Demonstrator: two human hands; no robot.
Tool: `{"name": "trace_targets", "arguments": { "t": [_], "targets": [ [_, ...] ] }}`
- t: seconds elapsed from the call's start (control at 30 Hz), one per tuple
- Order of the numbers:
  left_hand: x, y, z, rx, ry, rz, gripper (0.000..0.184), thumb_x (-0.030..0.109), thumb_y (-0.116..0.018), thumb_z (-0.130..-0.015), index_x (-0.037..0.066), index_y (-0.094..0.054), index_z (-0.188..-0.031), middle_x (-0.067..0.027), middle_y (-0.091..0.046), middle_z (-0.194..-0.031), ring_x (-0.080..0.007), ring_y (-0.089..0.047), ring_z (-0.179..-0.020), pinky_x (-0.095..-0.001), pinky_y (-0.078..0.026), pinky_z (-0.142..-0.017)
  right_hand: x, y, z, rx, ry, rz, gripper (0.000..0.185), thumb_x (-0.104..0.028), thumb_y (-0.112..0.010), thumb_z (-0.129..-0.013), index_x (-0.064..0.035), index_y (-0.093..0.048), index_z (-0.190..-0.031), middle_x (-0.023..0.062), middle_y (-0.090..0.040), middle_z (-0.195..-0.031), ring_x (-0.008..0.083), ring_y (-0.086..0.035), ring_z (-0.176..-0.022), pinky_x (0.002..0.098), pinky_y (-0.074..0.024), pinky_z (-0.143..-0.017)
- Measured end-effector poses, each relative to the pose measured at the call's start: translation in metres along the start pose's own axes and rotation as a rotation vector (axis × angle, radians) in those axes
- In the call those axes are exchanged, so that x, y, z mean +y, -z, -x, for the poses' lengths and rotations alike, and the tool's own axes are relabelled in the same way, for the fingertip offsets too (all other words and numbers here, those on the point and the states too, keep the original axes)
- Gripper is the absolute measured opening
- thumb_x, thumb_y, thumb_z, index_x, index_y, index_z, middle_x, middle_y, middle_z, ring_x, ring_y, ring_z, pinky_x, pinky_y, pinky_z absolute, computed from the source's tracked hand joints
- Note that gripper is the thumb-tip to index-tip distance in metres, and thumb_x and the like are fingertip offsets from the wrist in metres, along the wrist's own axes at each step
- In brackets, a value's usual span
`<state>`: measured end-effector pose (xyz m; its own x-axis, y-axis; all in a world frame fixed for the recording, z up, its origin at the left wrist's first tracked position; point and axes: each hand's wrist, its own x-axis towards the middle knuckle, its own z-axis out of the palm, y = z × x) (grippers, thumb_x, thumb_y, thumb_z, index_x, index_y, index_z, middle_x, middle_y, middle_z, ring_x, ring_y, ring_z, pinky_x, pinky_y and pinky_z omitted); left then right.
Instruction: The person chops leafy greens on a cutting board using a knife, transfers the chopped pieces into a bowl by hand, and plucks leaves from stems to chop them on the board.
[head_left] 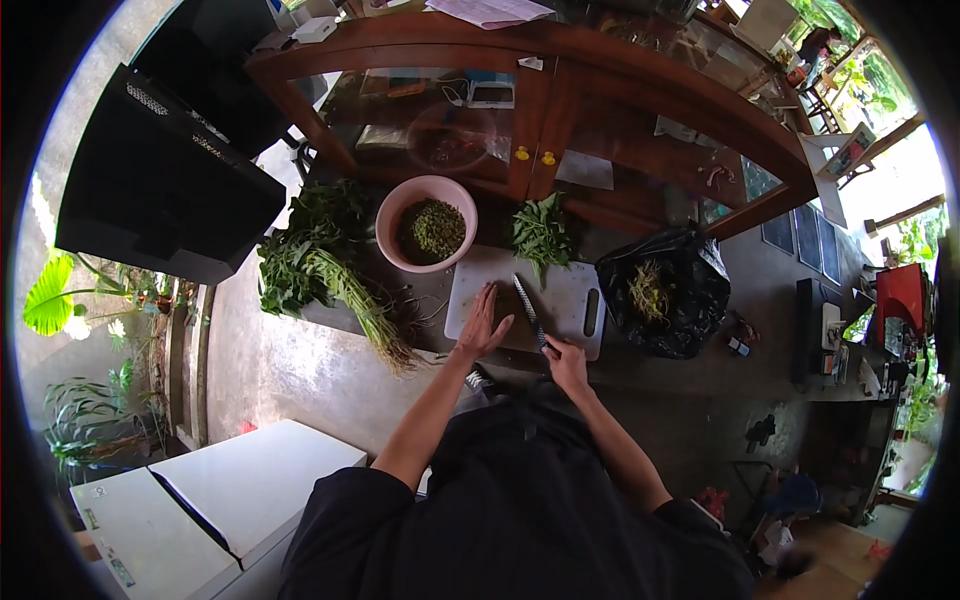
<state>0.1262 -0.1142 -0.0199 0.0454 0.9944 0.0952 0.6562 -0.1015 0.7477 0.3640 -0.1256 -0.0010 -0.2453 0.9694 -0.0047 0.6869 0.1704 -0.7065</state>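
Observation:
My left hand (482, 326) is held flat over the left part of a white cutting board (570, 310), fingers stretched out. In my right hand (567, 363) is the handle of a knife (529, 310), its blade pointing away over the board. At the board's far edge lies a small bunch of leafy greens (541, 232), stems towards me. Behind and left of the board stands a pink bowl (384, 232) with chopped green pieces (437, 230) in it. Whether my left palm touches the board I cannot tell.
A large bundle of leafy greens with roots (345, 290) lies on the left. To the right sits a black plastic bag (690, 325) with root trimmings (650, 292) in it. Behind stands a wooden glass-door cabinet (535, 120). A white fridge (220, 500) is at lower left.

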Motion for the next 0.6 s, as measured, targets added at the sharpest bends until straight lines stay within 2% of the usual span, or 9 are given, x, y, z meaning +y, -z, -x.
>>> {"name": "trace_targets", "arguments": {
  "t": [0.1, 0.2, 0.23, 0.33, 0.6],
  "targets": [
    [0.003, -0.012, 0.000, 0.075, 0.053, 0.151, 0.080, 0.038, -0.053, -0.096, -0.008, -0.017, -0.149, -0.0292, -0.020, -0.155, -0.0417, -0.015, -0.147, -0.0456, -0.015, -0.120, -0.009, -0.018, 0.001, 0.015, 0.018, -0.142, 0.027, -0.012, -0.075, -0.081, -0.0055, -0.072, -0.106, 0.0207, -0.066, -0.088, 0.0400, -0.065, -0.083, 0.0438, -0.0507, -0.073],
    [0.008, -0.023, -0.004, 0.167, 0.113, 0.239, 0.083, 0.038, -0.052, -0.096, -0.009, -0.011, -0.150, -0.0307, -0.016, -0.155, -0.0438, -0.013, -0.146, -0.0465, -0.013, -0.120, -0.016, -0.038, -0.001, 0.004, 0.013, -0.147, 0.024, -0.014, -0.074, -0.081, -0.0031, -0.072, -0.102, 0.0222, -0.065, -0.087, 0.0404, -0.064, -0.082, 0.0437, -0.0502, -0.073],
    [0.007, -0.027, -0.005, 0.227, 0.110, 0.265, 0.084, 0.037, -0.052, -0.096, -0.009, -0.009, -0.150, -0.0311, -0.014, -0.156, -0.0444, -0.011, -0.146, -0.0471, -0.012, -0.120, -0.021, -0.043, -0.004, -0.012, 0.014, -0.150, 0.018, -0.012, -0.072, -0.080, 0.0001, -0.070, -0.092, 0.0243, -0.064, -0.084, 0.0421, -0.063, -0.082, 0.0452, -0.0495, -0.070],
    [0.009, -0.032, -0.009, 0.186, 0.217, 0.202, 0.084, 0.036, -0.052, -0.097, -0.009, -0.006, -0.151, -0.0313, -0.010, -0.157, -0.0441, -0.008, -0.147, -0.0470, -0.010, -0.120, -0.034, -0.057, -0.008, -0.083, -0.008, -0.110, 0.013, -0.008, -0.068, -0.078, 0.0017, -0.067, -0.085, 0.0256, -0.063, -0.081, 0.0442, -0.062, -0.081, 0.0478, -0.0486, -0.068],
    [0.016, -0.036, -0.014, 0.246, 0.238, 0.299, 0.082, 0.037, -0.050, -0.098, -0.011, -0.008, -0.150, -0.0328, -0.008, -0.156, -0.0442, -0.007, -0.147, -0.0461, -0.010, -0.120, -0.038, -0.053, -0.012, -0.167, -0.066, -0.175, 0.013, -0.008, -0.064, -0.077, 0.0019, -0.067, -0.085, 0.0266, -0.064, -0.083, 0.0434, -0.063, -0.087, 0.0459, -0.0519, -0.070]
  ]
}}
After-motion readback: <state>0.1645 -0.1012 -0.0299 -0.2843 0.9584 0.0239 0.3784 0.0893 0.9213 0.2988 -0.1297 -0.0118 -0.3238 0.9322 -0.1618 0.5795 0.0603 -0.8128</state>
